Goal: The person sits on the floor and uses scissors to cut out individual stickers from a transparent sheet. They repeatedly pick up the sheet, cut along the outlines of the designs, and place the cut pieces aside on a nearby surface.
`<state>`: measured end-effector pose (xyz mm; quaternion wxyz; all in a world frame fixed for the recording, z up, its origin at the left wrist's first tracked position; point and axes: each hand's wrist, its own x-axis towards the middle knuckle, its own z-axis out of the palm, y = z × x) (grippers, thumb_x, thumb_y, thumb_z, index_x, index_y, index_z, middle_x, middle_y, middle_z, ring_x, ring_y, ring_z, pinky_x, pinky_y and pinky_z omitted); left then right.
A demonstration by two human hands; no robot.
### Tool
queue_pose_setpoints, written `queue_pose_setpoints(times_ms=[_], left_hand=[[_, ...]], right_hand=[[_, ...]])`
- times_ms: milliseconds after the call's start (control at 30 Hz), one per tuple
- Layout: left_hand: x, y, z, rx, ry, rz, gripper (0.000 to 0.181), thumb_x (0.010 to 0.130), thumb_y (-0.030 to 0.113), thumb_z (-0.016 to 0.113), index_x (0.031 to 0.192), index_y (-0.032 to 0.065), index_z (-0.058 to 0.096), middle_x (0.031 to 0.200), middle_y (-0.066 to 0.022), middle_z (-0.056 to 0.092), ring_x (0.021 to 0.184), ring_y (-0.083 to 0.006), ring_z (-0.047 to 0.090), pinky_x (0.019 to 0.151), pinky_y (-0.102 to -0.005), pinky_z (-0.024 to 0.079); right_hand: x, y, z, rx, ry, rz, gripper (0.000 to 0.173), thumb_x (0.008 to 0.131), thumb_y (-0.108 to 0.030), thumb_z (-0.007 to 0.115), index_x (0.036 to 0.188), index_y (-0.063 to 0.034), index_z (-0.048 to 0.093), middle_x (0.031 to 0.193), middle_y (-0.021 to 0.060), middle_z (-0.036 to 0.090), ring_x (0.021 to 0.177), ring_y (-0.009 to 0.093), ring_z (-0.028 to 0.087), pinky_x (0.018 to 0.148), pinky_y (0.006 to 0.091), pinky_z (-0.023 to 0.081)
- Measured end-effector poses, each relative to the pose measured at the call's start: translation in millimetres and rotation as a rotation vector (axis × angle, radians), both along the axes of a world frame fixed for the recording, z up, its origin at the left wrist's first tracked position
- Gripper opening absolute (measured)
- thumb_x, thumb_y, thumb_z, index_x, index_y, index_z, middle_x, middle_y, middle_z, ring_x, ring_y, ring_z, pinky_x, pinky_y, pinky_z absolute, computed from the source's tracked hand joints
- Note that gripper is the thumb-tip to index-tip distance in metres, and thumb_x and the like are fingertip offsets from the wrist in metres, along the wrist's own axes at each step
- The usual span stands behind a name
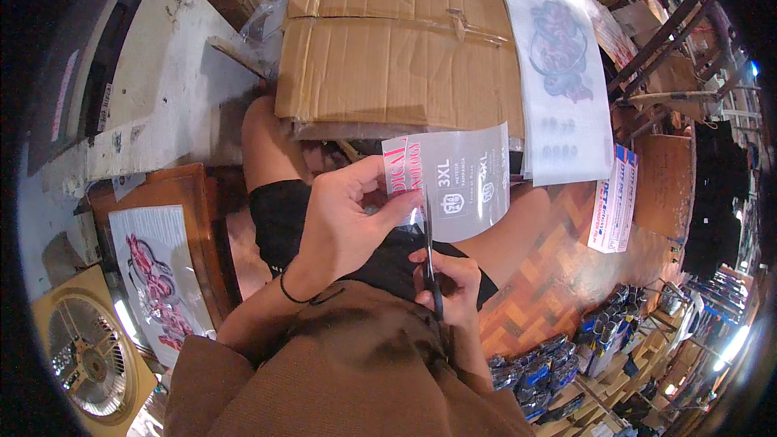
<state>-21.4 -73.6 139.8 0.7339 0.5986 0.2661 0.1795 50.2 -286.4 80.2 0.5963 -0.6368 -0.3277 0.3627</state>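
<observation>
A sheet of translucent transfer film (464, 194) printed with red lettering and white label designs hangs above my lap. My left hand (352, 212) pinches its left side between thumb and fingers. Dark-handled scissors (429, 249) are in my right hand (449, 282), just below the sheet. Their blades point away from me and lie along the film between the red lettering and the white print. Whether the blades are cutting at this instant cannot be made out.
A large cardboard box (400, 67) stands before my knees. Printed film sheets (561, 133) lie along its right side. At left are a wooden stand (212, 237) with another print (152, 279) and a box fan (91, 364). A narrow film carton (613, 206) and packed plastic bags (540, 370) sit at right.
</observation>
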Motion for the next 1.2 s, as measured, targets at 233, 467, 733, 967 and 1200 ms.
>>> queue_pose_setpoints(times_ms=[233,467,733,967,1200], left_hand=[[1.7,-1.7,3.0,-0.012,0.011,0.020,0.025,0.091,-0.001,0.074,0.115,-0.0040,0.070,0.100,-0.0074,0.076,0.088,-0.0077,0.069,0.078,-0.0249,0.056],[0.5,0.4,2.4,-0.040,0.016,-0.016,0.031,0.092,-0.005,0.071,0.123,-0.0050,0.066,0.113,-0.0115,0.075,0.102,-0.0138,0.070,0.089,-0.0286,0.057],[-0.4,1.4,1.6,-0.023,0.036,-0.019,0.033,0.093,-0.005,0.071,0.125,-0.0051,0.065,0.113,-0.0110,0.074,0.102,-0.0133,0.070,0.089,-0.0284,0.057],[-0.6,2.3,-1.5,-0.076,0.017,-0.016,0.032,0.092,-0.006,0.070,0.124,-0.0051,0.066,0.114,-0.0115,0.074,0.102,-0.0139,0.070,0.090,-0.0290,0.057],[2.0,0.6,-0.2,-0.068,-0.021,0.038,0.028,0.091,-0.004,0.072,0.118,-0.0052,0.069,0.104,-0.0095,0.076,0.092,-0.0099,0.070,0.081,-0.0257,0.057]], right_hand=[[-1.1,1.8,0.2,0.020,0.043,-0.004,0.065,0.073,-0.037,0.091,0.119,0.0034,0.071,0.072,0.0027,0.065,0.063,0.011,0.060,0.062,0.0263,0.049],[-1.3,3.7,-2.0,0.025,0.019,-0.004,0.063,0.074,-0.036,0.090,0.119,0.0040,0.071,0.072,0.0029,0.065,0.065,0.011,0.061,0.064,0.0263,0.049],[-1.7,3.4,-3.5,0.027,-0.021,0.005,0.061,0.075,-0.032,0.090,0.120,0.0051,0.070,0.073,0.0039,0.065,0.064,0.012,0.061,0.063,0.0260,0.050],[-3.0,4.4,-3.3,0.025,-0.029,-0.002,0.056,0.077,-0.028,0.090,0.120,0.0040,0.071,0.070,0.0043,0.065,0.061,0.012,0.061,0.062,0.0261,0.050],[-1.4,4.8,-0.6,-0.018,-0.071,0.014,0.055,0.078,-0.027,0.089,0.121,0.0020,0.071,0.073,0.0054,0.067,0.061,0.012,0.063,0.062,0.0266,0.051]])
